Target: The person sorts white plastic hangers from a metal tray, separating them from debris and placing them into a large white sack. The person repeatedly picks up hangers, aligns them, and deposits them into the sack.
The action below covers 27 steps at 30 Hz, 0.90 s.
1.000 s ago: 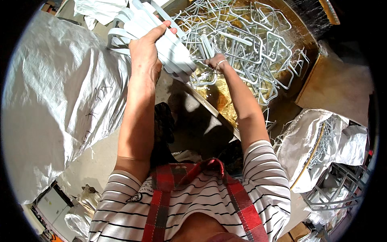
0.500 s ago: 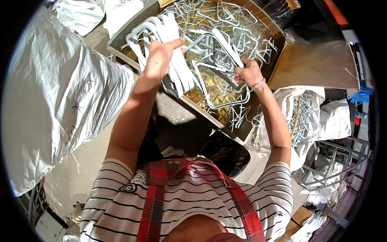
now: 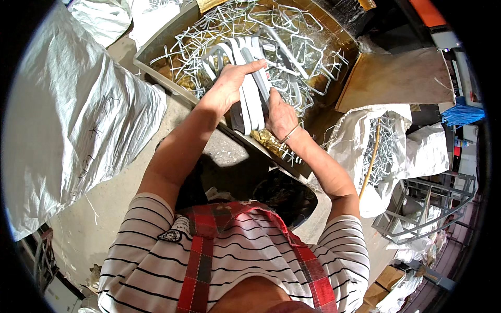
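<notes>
A stack of white and grey plastic frames stands on edge between my hands, over the near side of a large metal tray. My left hand grips the stack from its left, thumb laid across the top. On the stack's right side my right hand is closed around the outermost grey frame, its fingertips hidden behind it. Beyond the stack, loose frames lie tangled in the tray among thin pale plastic sticks.
A big white woven sack bulges at the left. To the right, an open white bag holds grey plastic pieces, below a brown board. A metal rack stands farther right. A black rounded object sits before me.
My right hand has brought its frame left, against the stack. My left hand has shifted right with the stack, which now stands more upright.
</notes>
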Motion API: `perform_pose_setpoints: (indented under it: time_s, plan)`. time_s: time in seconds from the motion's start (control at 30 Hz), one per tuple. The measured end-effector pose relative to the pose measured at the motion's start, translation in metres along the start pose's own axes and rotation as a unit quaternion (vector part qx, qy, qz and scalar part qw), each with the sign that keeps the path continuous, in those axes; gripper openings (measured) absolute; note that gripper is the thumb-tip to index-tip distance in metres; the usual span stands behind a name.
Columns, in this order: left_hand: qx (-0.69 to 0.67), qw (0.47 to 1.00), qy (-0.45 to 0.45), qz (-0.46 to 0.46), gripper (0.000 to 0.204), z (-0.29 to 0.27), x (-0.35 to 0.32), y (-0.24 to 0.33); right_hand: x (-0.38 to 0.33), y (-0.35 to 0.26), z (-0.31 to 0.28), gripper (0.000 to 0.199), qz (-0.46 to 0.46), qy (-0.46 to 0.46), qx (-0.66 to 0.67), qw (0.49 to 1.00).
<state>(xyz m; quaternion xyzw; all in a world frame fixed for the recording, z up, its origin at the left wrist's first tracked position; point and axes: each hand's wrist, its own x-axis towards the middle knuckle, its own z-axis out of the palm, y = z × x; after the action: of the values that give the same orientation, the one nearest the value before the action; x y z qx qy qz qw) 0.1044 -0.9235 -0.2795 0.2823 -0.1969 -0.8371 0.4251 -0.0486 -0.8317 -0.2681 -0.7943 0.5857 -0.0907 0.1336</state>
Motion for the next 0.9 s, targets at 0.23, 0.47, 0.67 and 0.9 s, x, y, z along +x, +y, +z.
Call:
perform_pose_setpoints:
  time_s: [0.23, 0.47, 0.67, 0.9]
  plan:
    - [-0.052, 0.993, 0.089, 0.051, 0.020, -0.014, 0.008, 0.029, -0.019, 0.060, 0.004, 0.034, 0.037, 0.010, -0.016, 0.999]
    - [0.123, 0.952, 0.121, 0.251, 0.022, -0.016, 0.009, 0.038, -0.046, 0.175, -0.023, 0.025, 0.188, -0.029, -0.149, 0.970]
    - [0.511, 0.848, 0.057, 0.131, 0.050, 0.005, 0.001, 0.016, 0.022, 0.075, -0.084, 0.027, -0.041, -0.186, -0.241, 0.951]
    - [0.437, 0.867, -0.088, 0.224, 0.036, 0.019, -0.011, 0.010, 0.053, 0.018, -0.125, 0.037, -0.140, -0.031, -0.308, 0.941]
